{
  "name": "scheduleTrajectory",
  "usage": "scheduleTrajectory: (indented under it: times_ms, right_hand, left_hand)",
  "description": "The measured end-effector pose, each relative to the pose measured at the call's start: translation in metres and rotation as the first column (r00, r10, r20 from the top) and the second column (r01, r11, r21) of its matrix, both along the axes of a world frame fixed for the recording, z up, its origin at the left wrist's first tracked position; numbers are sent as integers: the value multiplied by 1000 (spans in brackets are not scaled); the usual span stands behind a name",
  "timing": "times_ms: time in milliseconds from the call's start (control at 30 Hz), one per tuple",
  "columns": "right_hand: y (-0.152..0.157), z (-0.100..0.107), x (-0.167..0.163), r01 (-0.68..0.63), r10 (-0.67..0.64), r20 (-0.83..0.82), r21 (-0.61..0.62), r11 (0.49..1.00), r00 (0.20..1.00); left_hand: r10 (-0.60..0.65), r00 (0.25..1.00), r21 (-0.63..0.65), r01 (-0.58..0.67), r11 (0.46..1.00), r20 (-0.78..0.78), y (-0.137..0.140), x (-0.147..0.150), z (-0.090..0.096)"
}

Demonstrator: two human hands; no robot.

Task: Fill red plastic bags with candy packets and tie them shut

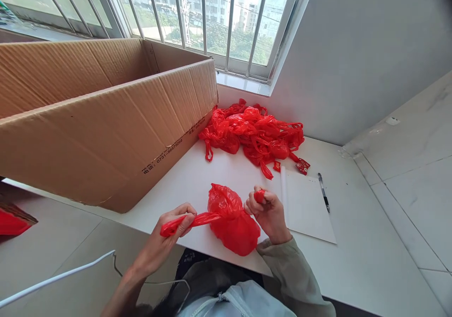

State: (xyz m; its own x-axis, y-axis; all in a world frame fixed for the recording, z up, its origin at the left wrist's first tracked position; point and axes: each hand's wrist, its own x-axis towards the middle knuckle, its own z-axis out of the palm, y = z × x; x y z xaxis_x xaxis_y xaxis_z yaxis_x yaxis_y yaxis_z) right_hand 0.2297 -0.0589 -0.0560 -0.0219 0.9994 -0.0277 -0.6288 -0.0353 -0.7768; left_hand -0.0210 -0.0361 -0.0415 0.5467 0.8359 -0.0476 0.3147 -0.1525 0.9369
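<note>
A filled red plastic bag (236, 232) lies on the white table in front of me, gathered and twisted at its middle. My left hand (176, 223) is closed around one of its handles, which stretches taut to the left of the knot. On the other side my right hand (266, 211) makes a fist around the second handle, and a red end pokes out above the fingers. What the bag contains is hidden by the plastic.
A large open cardboard box (169, 128) stands at the left. Behind the bag is a heap of red plastic bags (250, 128). A notepad (309, 208), a pen (323, 192) and a small red packet (302, 166) lie at right. A barred window (212, 20) is behind.
</note>
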Motion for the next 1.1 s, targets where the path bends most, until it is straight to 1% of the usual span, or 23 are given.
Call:
scheduleTrajectory:
  times_ms: [67, 167, 233, 333, 400, 467, 533, 567, 633, 667, 700, 767, 800, 867, 900, 933, 967, 1033, 1067, 1100]
  right_hand:
    - [6, -8, 2, 27, -25, 57, -41, 999, 998]
    - [12, -23, 3, 55, -48, 130, -45, 997, 990]
    - [11, -27, 0, 76, -70, 194, -22, 997, 978]
    - [4, -23, -7, 64, -77, 315, 50, 997, 946]
    - [0, -16, -14, 4, -47, 429, 99, 995, 902]
    - [-1, -13, -22, -55, -20, 531, 125, 991, 847]
    - [2, -16, -29, -79, -12, 589, 128, 989, 808]
    - [5, -20, -32, -76, -14, 598, 124, 989, 802]
    - [10, -28, -34, -59, -19, 600, 110, 992, 800]
    - [12, -32, -33, -40, -29, 593, 103, 994, 805]
    - [13, -35, -31, -15, -45, 580, 98, 995, 813]
    - [11, -35, -22, 48, -91, 547, 93, 994, 832]
    - [8, -32, -17, 81, -119, 529, 95, 992, 840]
    - [-5, -21, -8, 118, -154, 508, 103, 988, 847]
    - [-13, -14, -4, 110, -158, 542, 121, 987, 826]
    - [-21, -6, -2, 85, -158, 604, 149, 985, 781]
    - [-30, 1, -2, 44, -162, 688, 186, 982, 707]
    - [-45, 16, -6, -59, -198, 837, 263, 963, 510]
    - [-50, 22, -10, -108, -229, 883, 296, 949, 411]
    - [-55, 28, -15, -153, -261, 907, 324, 934, 331]
  left_hand:
    - [-49, 997, -43, 47, 998, -53, 2, -4, -8]
    - [-107, 987, -63, 99, 993, -120, 1, -11, -12]
    - [-119, 980, -61, 111, 992, -157, -1, -14, -8]
    - [-140, 975, -33, 136, 990, -175, -4, -12, 6]
    - [-217, 966, 37, 224, 974, -140, -6, -2, 16]
    - [-339, 936, 120, 349, 930, -91, -8, 15, 22]
    - [-449, 893, 174, 446, 878, -23, -11, 37, 20]
    - [-488, 873, 194, 476, 858, 16, -13, 48, 17]
    - [-522, 851, 267, 490, 830, 61, -16, 66, 8]
    - [-497, 865, 308, 457, 834, 64, -18, 72, 3]
    - [-446, 893, 348, 401, 848, 58, -19, 76, -3]
    - [-295, 954, 394, 252, 884, 52, -19, 80, -11]
    - [-212, 976, 395, 175, 902, 51, -19, 81, -15]
    - [-89, 996, 378, 73, 923, 26, -19, 84, -20]
    - [-43, 999, 367, 38, 930, 8, -19, 86, -21]
    - [5, 1000, 353, -2, 936, -9, -19, 87, -23]
    - [47, 999, 340, -37, 940, -20, -20, 90, -24]
    - [93, 995, 321, -81, 944, -23, -22, 93, -25]
    - [99, 995, 315, -88, 945, -17, -23, 94, -25]
    - [83, 997, 312, -78, 947, -3, -24, 94, -24]
